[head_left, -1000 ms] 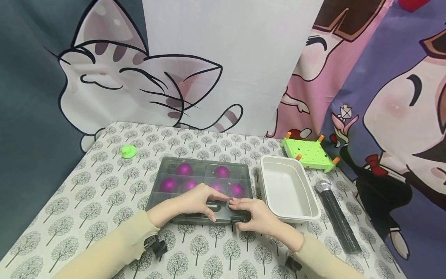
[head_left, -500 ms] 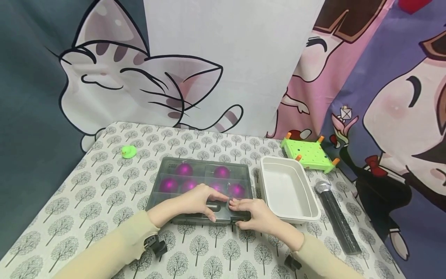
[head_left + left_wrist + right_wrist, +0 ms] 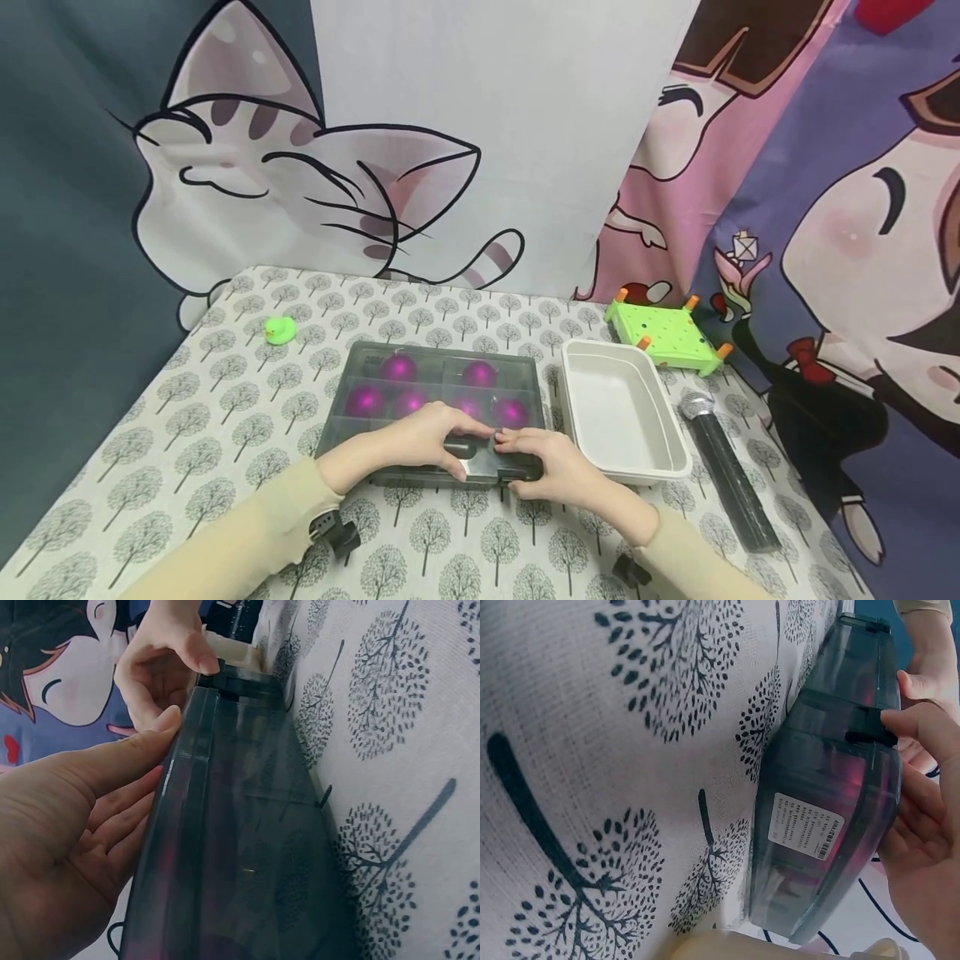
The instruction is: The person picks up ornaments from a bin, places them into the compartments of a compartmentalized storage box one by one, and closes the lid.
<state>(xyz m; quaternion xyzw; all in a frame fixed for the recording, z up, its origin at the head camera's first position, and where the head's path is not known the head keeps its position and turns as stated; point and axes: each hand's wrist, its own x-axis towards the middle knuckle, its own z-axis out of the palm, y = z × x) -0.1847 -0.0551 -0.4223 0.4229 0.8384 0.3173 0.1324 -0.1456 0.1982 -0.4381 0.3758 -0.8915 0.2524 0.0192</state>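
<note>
A grey see-through plastic storage box (image 3: 427,358) lies on the table with its lid down. Several shiny purple balls (image 3: 399,367) show inside its compartments. My left hand (image 3: 429,435) rests on the lid beside the handle slot, its thumb (image 3: 154,735) reaching to the front edge. My right hand (image 3: 553,467) is at the front right corner. There its thumb (image 3: 915,724) presses the dark latch (image 3: 866,726) while the fingers lie on top of the lid, so the box edge is pinched between them. The left latch is hidden behind my left arm in the head view.
Close to the right of the box stands a white plastic tray (image 3: 567,392). Beyond it are a black microphone (image 3: 731,479) and an upturned green toy table (image 3: 667,333) with orange leg tips. A green rubber duck (image 3: 281,330) sits at the back left.
The head view has tilted slightly, so the scene sits a little lower. Both hands keep their places on the box, and the lid stays down.
</note>
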